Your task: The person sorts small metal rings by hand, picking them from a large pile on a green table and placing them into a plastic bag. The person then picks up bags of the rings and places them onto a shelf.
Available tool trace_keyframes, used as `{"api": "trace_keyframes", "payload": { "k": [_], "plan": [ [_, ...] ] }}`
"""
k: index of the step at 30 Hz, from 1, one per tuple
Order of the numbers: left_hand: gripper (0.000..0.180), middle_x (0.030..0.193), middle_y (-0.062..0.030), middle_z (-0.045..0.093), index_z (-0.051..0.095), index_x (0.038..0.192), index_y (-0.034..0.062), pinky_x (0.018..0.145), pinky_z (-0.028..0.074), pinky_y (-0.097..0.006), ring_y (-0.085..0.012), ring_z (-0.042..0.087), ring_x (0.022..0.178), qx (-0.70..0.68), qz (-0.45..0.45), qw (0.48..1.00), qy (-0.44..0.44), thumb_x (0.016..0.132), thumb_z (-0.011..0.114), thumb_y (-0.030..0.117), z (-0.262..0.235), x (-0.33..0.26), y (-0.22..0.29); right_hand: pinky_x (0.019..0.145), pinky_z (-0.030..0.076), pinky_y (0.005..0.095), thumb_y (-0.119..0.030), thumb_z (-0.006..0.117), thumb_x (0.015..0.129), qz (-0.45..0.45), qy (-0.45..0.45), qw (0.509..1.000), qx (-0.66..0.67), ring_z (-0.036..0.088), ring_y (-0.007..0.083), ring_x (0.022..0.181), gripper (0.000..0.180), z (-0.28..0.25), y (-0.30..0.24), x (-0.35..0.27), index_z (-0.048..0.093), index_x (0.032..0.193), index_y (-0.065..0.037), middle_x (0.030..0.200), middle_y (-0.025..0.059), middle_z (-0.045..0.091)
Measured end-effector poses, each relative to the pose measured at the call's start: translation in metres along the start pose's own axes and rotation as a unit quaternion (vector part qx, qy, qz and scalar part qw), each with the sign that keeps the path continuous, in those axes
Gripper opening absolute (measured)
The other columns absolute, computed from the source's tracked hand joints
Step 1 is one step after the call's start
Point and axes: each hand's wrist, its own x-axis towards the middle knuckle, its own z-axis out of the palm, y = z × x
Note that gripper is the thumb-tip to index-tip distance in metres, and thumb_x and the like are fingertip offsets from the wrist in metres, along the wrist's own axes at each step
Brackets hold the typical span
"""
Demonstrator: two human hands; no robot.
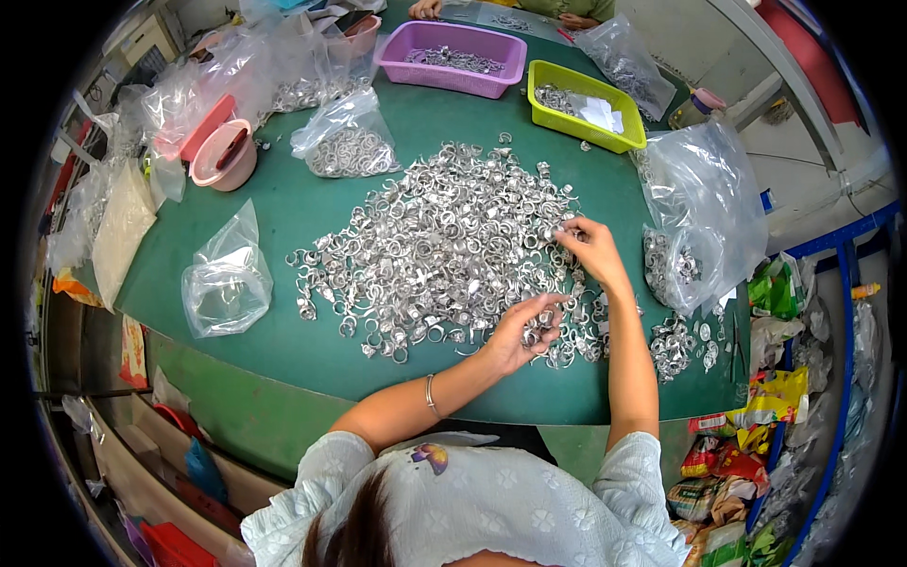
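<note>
A wide heap of silver metal rings (444, 236) lies in the middle of the green table (312, 369). My left hand (513, 338) is at the heap's near right edge, its fingers curled around several rings (540, 326) in the palm. Farther out, my right hand (595, 251) reaches over the heap's right side. Its thumb and fingertips pinch a silver ring (558, 232), partly hidden by the fingers. To the right of my right forearm is a smaller pile of silver pieces (671, 350).
Purple (452, 83) and lime-green trays (586, 135) stand at the back. A clear bag of rings (350, 142) and a pink bowl (227, 170) are far left. An empty-looking plastic bag (227, 283) lies left, a large bag (704, 208) right. Another person's hand (425, 9) shows beyond.
</note>
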Motion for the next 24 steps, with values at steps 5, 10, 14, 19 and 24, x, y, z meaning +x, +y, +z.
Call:
{"api": "trace_keyframes", "payload": {
  "k": [5, 10, 14, 19, 24],
  "plan": [
    [0.046, 0.086, -0.0041, 0.05, 0.045, 0.124, 0.0029, 0.045, 0.033, -0.019, -0.0106, 0.046, 0.066, -0.013, 0.016, 1.0, 0.013, 0.095, 0.041, 0.038, -0.004, 0.003, -0.002, 0.058, 0.038, 0.0202, -0.016, 0.06, 0.085, 0.105, -0.091, 0.95, 0.28, 0.048, 0.0083, 0.064, 0.02, -0.022, -0.003, -0.019, 0.058, 0.097, -0.001, 0.077, 0.0016, 0.058],
    [0.047, 0.09, -0.0056, 0.051, 0.043, 0.128, 0.0037, 0.047, 0.034, -0.019, -0.0119, 0.049, 0.069, 0.024, 0.025, 0.999, 0.006, 0.095, 0.042, 0.036, -0.003, 0.006, -0.002, 0.062, 0.039, 0.0201, -0.014, 0.058, 0.086, 0.078, -0.114, 0.914, 0.38, 0.047, 0.008, 0.066, 0.02, -0.031, 0.009, -0.032, 0.056, 0.101, 0.001, 0.083, 0.0031, 0.058],
    [0.045, 0.098, -0.0079, 0.055, 0.043, 0.127, 0.0031, 0.048, 0.035, -0.019, -0.0119, 0.053, 0.075, -0.031, 0.024, 0.998, 0.05, 0.094, 0.045, 0.033, 0.014, -0.001, 0.004, 0.063, 0.04, 0.0212, -0.011, 0.064, 0.082, 0.0, -0.18, 0.956, 0.233, 0.048, 0.0074, 0.069, 0.02, -0.031, -0.007, -0.054, 0.06, 0.099, -0.001, 0.084, 0.0005, 0.056],
    [0.033, 0.1, -0.0112, 0.059, 0.053, 0.115, 0.0039, 0.05, 0.039, -0.019, -0.0137, 0.059, 0.084, 0.043, -0.026, 0.999, 0.006, 0.091, 0.052, 0.028, -0.011, 0.002, -0.008, 0.06, 0.044, 0.0258, -0.008, 0.069, 0.075, -0.076, -0.033, 0.997, -0.007, 0.05, 0.0106, 0.068, 0.02, -0.02, -0.01, -0.044, 0.062, 0.091, 0.001, 0.08, 0.0031, 0.054],
    [0.027, 0.101, -0.0131, 0.06, 0.055, 0.109, 0.0035, 0.054, 0.048, -0.022, -0.0209, 0.062, 0.092, 0.027, -0.033, 0.998, -0.047, 0.09, 0.053, 0.023, -0.002, 0.002, -0.005, 0.066, 0.044, 0.0304, -0.013, 0.069, 0.074, -0.187, -0.006, 0.936, -0.299, 0.055, 0.0201, 0.073, 0.018, 0.018, -0.004, -0.045, 0.061, 0.084, -0.001, 0.079, 0.0081, 0.056]
  ]
}}
